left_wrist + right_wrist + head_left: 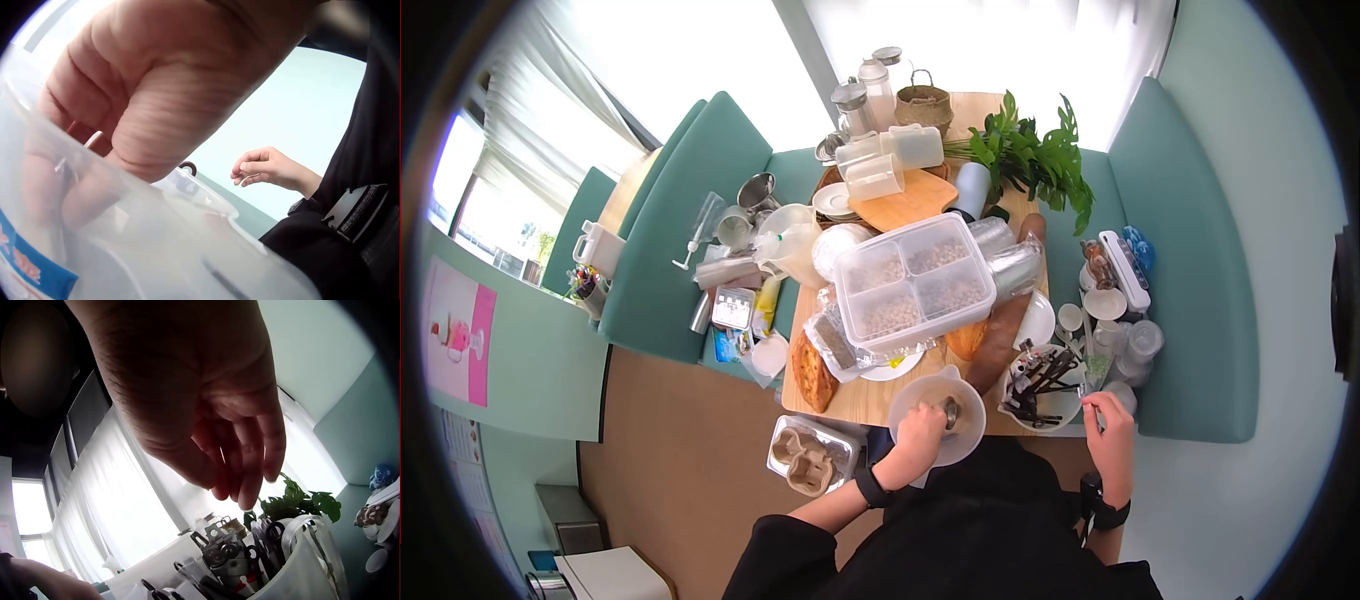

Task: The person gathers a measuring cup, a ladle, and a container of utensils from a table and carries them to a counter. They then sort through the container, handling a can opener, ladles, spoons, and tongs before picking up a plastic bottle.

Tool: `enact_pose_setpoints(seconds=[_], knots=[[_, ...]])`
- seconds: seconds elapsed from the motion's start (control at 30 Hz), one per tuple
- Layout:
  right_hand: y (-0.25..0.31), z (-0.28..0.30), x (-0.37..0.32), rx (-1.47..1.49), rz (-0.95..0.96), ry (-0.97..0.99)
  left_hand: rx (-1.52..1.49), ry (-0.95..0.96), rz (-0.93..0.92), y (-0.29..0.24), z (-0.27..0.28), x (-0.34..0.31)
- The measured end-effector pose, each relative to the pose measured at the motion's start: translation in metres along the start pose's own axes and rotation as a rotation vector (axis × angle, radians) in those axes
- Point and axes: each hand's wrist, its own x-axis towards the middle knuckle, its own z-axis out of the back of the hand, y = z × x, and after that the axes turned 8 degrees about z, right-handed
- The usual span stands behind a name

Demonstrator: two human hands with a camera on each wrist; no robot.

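Observation:
My left hand point(919, 438) reaches down into a translucent plastic tub point(968, 440) at the front edge of the table. In the left wrist view its thumb and fingers pinch a thin, pale-edged item behind the tub wall point(169, 231); a small metal piece point(951, 412) shows at the fingertips from above. I cannot tell what kind of piece it is. My right hand point(1111, 440) hovers at the right of a white bucket point(297, 575) of kitchen tools, fingers loosely bent and holding nothing. Black-handled scissors point(273, 534) and metal tools point(228, 553) stick up below the fingertips.
A four-part lidded box point(915, 285) sits mid-table. Bread point(812, 372) lies at the left, with a long loaf point(998, 345) near the bucket. Pitchers point(875, 175) and a leafy plant point(1035, 150) are behind. Cups point(1140, 345) crowd the right bench; a carton tray point(808, 462) stands lower left.

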Motion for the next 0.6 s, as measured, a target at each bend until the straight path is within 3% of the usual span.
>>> enact_pose_setpoints(seconds=[0.07,0.17,0.27,0.6], knots=[[0.002,0.0,0.001,-0.002,-0.012,0.015,0.055,0.023,0.008,0.0,0.006,0.001],[0.006,-0.002,0.002,-0.002,-0.018,0.03,-0.047,-0.017,-0.096,0.009,0.0,-0.002],[0.01,-0.003,0.003,-0.013,0.008,0.034,-0.157,0.037,-0.071,0.011,-0.015,0.0],[0.008,-0.001,-0.002,-0.025,-0.001,0.018,-0.045,0.16,-0.067,0.009,-0.001,-0.006]])
